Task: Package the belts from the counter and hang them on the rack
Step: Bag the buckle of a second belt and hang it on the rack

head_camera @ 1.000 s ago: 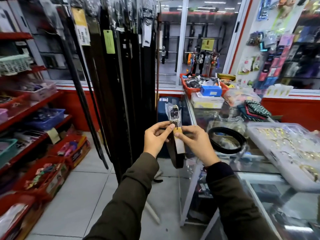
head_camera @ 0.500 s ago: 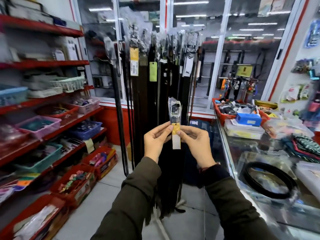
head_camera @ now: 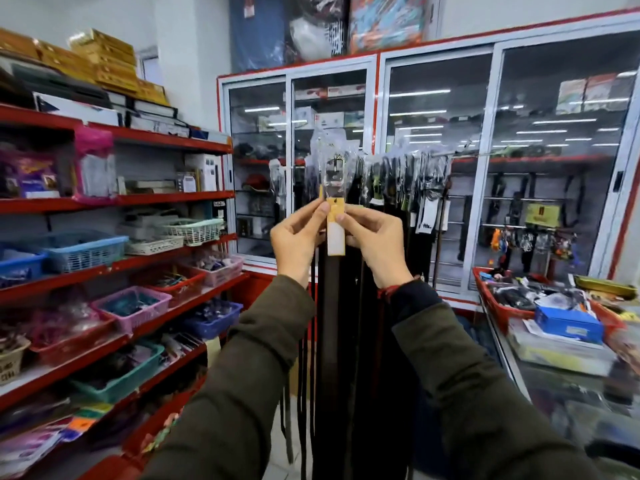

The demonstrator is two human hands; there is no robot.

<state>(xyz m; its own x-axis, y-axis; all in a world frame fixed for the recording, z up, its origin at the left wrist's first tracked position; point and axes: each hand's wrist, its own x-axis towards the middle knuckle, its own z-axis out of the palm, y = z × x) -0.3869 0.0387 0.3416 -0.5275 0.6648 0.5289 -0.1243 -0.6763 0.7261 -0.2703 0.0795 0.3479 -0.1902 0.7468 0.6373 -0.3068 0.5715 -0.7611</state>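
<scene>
I hold a dark belt (head_camera: 334, 306) upright in front of me; its metal buckle sits inside a clear plastic sleeve (head_camera: 333, 168) and a yellow-and-white tag (head_camera: 336, 230) hangs below it. My left hand (head_camera: 298, 237) pinches the belt at the tag from the left, and my right hand (head_camera: 372, 244) pinches it from the right. The strap hangs straight down between my sleeves. Right behind it stands the rack (head_camera: 460, 153), a horizontal rod with several packaged dark belts (head_camera: 398, 188) hanging from it.
Red shelves (head_camera: 114, 268) with plastic baskets line the left side. Glass-door cabinets (head_camera: 440, 133) fill the back wall. The glass counter (head_camera: 568, 382) at the right carries a red tray, a blue box (head_camera: 568, 323) and papers.
My view has swung upward and both hands have raised the belt higher, level with the top of the rack. The grip on the tag is unchanged.
</scene>
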